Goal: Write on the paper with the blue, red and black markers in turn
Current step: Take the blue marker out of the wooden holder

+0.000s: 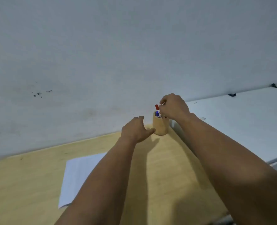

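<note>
Right hand (175, 106) sits over the wooden cup (161, 125), fingers curled and pinched on the red marker (157, 107). The blue marker (157, 113) stands in the cup just below those fingertips. Left hand (135, 130) braces the cup's side, thumb touching, fingers loosely bent. Paper (79, 174) lies well short of both hands.

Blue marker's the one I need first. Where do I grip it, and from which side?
Grip the blue marker by its cap, coming straight down from above: it stands in the wooden cup, so only the cap clears the rim. The red marker stands beside it, so pinch narrowly. The right hand is already over the cup; the left hand touches its side.
</note>
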A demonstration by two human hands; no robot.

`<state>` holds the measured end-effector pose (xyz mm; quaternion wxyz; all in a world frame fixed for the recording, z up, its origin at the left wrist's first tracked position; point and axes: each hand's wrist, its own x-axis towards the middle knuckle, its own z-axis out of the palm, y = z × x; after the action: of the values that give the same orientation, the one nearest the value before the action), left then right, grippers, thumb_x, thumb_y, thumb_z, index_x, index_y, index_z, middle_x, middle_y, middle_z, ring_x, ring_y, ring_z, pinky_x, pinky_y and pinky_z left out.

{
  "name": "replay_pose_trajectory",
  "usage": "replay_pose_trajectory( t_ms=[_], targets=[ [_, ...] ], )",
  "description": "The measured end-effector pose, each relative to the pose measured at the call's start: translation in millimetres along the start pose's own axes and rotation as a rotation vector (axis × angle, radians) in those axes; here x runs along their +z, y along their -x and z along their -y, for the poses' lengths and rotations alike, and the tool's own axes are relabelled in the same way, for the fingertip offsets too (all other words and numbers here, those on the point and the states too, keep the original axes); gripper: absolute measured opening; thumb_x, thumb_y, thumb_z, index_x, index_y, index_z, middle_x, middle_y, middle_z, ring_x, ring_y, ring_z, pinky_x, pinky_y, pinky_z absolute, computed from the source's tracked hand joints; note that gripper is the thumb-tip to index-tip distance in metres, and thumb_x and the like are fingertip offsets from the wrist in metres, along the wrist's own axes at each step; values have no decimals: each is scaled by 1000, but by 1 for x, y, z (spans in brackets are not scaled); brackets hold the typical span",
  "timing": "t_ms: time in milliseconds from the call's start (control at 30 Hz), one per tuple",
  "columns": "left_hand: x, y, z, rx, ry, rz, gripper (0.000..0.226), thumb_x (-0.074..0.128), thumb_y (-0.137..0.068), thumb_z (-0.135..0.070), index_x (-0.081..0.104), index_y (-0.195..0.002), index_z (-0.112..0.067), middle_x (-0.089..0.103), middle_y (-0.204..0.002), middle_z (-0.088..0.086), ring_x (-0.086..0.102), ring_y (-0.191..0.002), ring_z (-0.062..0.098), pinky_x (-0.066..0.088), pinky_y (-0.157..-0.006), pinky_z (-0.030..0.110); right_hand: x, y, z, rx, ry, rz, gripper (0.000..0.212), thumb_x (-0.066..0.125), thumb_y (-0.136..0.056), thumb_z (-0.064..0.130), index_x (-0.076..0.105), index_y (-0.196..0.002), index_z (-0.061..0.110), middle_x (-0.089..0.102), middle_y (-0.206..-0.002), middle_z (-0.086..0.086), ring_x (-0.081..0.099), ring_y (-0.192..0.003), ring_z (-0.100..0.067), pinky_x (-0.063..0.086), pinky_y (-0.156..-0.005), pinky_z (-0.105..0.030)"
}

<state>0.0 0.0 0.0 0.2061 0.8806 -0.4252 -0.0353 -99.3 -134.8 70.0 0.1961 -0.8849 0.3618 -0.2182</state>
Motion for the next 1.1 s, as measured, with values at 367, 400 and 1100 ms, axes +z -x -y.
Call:
replay_pose_trajectory(
  t_ms=[367, 400, 1100],
  targets=[
    [52, -53, -10, -64, 431, 51, 90, 82, -78, -46, 39, -153, -19, 56, -148, 2, 53, -133, 25, 45, -98, 37, 36, -29, -12, 54, 162, 111, 19, 72, -86, 30, 76, -97, 15, 74, -89, -3, 73, -84, -27, 61, -75, -37],
    [54, -55, -11, -67, 474, 46, 87, 84, -77, -44, 43, -150, -21, 60, -142, 1, 56, -128, 25, 46, -94, 36, 40, -28, -14, 59, 159, 115, 18, 70, -88, 29, 76, -99, 15, 74, -90, -4, 72, -85, -27, 61, -75, -37],
    [-3, -16, -19, -58, 408, -31, 82, 68, -92, -39, 26, -160, -24, 50, -155, 9, 52, -137, 29, 45, -108, 43, -34, 4, 16, -57, -672, -191, 9, 70, -102, 26, 71, -101, 17, 77, -89, -6, 74, -80, -23, 61, -76, -34]
  ],
)
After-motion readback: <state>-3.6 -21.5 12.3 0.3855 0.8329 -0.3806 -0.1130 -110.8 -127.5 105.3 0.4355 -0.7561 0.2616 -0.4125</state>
